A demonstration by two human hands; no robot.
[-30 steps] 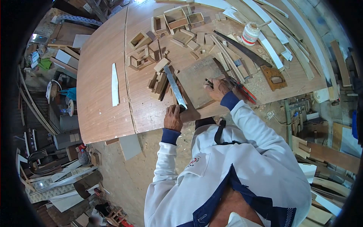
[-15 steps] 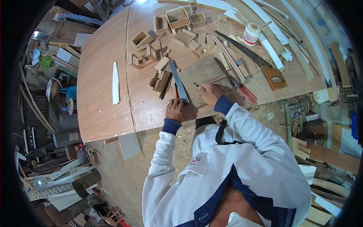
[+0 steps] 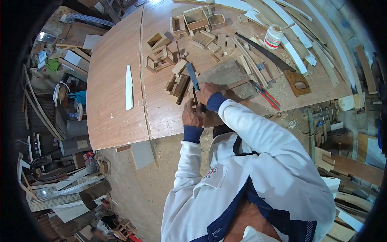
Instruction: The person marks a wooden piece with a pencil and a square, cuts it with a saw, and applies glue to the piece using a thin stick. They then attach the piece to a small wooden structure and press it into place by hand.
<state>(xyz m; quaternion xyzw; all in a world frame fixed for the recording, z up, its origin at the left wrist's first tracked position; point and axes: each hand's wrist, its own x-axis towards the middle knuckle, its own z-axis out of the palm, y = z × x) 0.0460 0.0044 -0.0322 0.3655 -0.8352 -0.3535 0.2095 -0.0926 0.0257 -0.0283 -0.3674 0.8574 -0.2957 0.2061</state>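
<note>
A blue-grey strip (image 3: pixel 191 74) lies at a slant near the table's front edge, its lower part hidden by the hands. My left hand (image 3: pixel 192 115) has its fingers bent round the near end of the strip. Over the strip's lower part is my right hand (image 3: pixel 209 92), fingers curled; what it holds is hidden. Just left of the strip sit stacked dark and pale wood blocks (image 3: pixel 176 88). To the right lies a worn grey board (image 3: pixel 225 71) with a thin brown wood piece (image 3: pixel 238 83) across it.
Red-handled pliers (image 3: pixel 267 97) and a handsaw (image 3: pixel 297 82) lie at the right. A white glue jar (image 3: pixel 273 37) stands beyond them. Small wooden boxes (image 3: pixel 197 20) and offcuts fill the back. A white strip (image 3: pixel 129 86) lies on the tabletop (image 3: pixel 109 80) at left.
My right hand has moved left from the grey board to the strip, close to my left hand. The dark pencil-like tool seen in it is now hidden. The whole view has shifted slightly.
</note>
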